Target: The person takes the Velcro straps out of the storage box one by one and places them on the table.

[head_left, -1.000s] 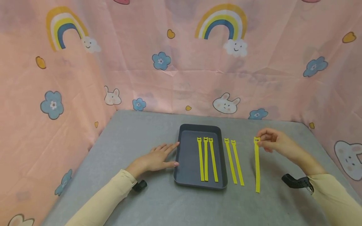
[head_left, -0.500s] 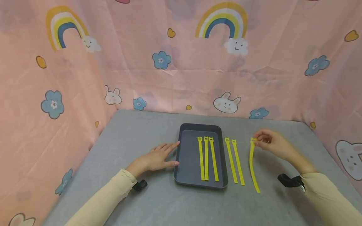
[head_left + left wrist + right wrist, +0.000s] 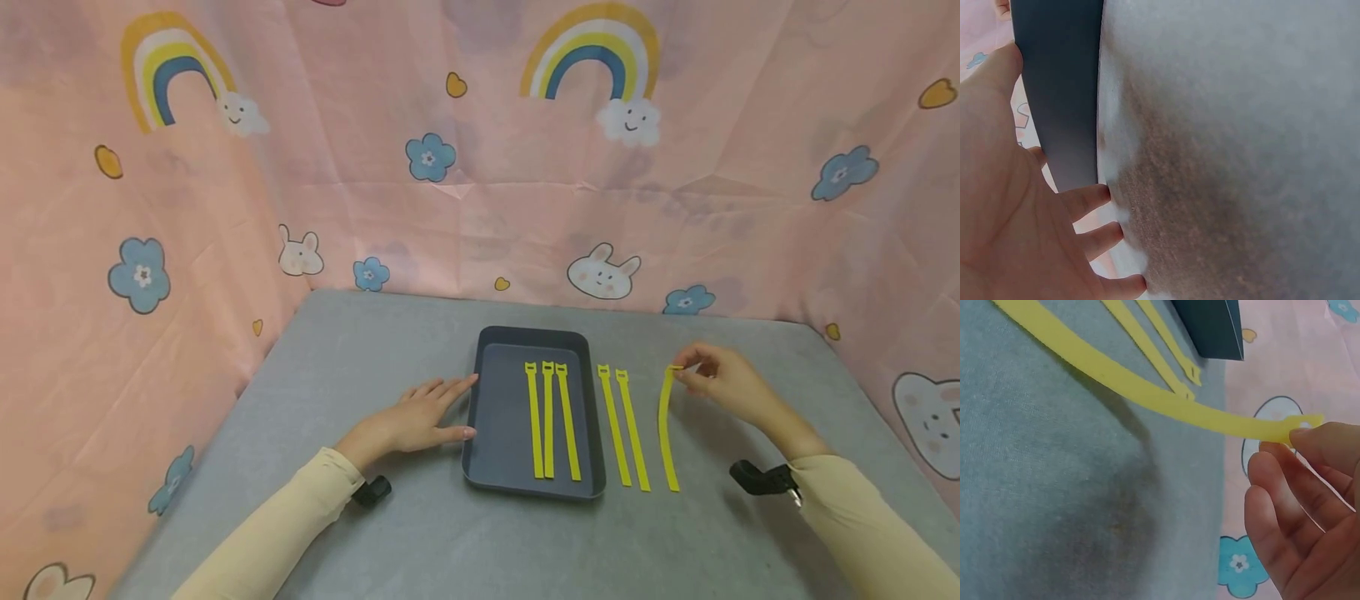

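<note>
Between thumb and fingers, my right hand pinches the slotted head of a yellow cable tie. In the right wrist view this cable tie bows downward from the fingertips, its head end raised off the table. My left hand lies with fingers spread against the left side of a dark grey tray. The left wrist view shows the thumb and fingertips touching the tray's wall. Inside the tray, on its right half, lie three yellow cable ties, side by side with heads away from me.
Two more yellow cable ties lie on the grey table just right of the tray, roughly parallel. Pink patterned cloth hangs behind the table and along both sides.
My right hand has moved slightly left with the cable tie, toward the two on the table. The tie now bows and its head has tipped flatter. My left hand stays put.
</note>
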The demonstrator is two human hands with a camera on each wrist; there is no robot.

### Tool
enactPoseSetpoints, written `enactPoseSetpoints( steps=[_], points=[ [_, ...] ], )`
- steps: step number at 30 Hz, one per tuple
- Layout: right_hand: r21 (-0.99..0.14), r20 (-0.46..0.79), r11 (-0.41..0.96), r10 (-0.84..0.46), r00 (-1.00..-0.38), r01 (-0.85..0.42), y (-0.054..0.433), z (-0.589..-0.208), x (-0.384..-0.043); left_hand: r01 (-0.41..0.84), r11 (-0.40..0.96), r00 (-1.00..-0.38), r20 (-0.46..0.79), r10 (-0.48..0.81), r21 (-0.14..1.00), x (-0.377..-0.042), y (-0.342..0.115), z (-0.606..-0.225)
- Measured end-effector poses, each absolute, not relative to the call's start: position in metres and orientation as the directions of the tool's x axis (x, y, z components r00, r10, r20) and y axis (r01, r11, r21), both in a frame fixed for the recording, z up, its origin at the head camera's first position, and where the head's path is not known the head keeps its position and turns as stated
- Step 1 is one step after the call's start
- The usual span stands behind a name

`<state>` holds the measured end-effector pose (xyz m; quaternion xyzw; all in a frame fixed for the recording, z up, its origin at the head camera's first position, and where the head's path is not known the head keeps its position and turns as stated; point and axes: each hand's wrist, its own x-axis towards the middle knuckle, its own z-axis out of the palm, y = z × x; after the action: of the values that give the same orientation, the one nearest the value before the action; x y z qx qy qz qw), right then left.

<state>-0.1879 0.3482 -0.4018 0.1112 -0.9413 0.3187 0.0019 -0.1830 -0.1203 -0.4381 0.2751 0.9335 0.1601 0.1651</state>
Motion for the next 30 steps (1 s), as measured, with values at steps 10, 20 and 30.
enactPoseSetpoints(
  steps=[10,20,30],
  points=[
    [-0.654,0.053,0.737,-0.176,-0.983,-0.168,0.343,-0.415,-0.194,0.455,0.801,-0.795,-0.229,0.562,0.389,-0.182,-0.121,-0.436],
    [-0.683,0.094,0.7,-0.198,-0.976,-0.208,0.339,-0.429,-0.201,0.449,0.804,-0.794,-0.238,0.559,0.391,-0.182,-0.12,-0.436],
    [-0.701,0.093,0.685,-0.187,-0.978,-0.198,0.341,-0.44,-0.21,0.452,0.8,-0.795,-0.229,0.561,0.395,-0.183,-0.121,-0.439]
  ],
)
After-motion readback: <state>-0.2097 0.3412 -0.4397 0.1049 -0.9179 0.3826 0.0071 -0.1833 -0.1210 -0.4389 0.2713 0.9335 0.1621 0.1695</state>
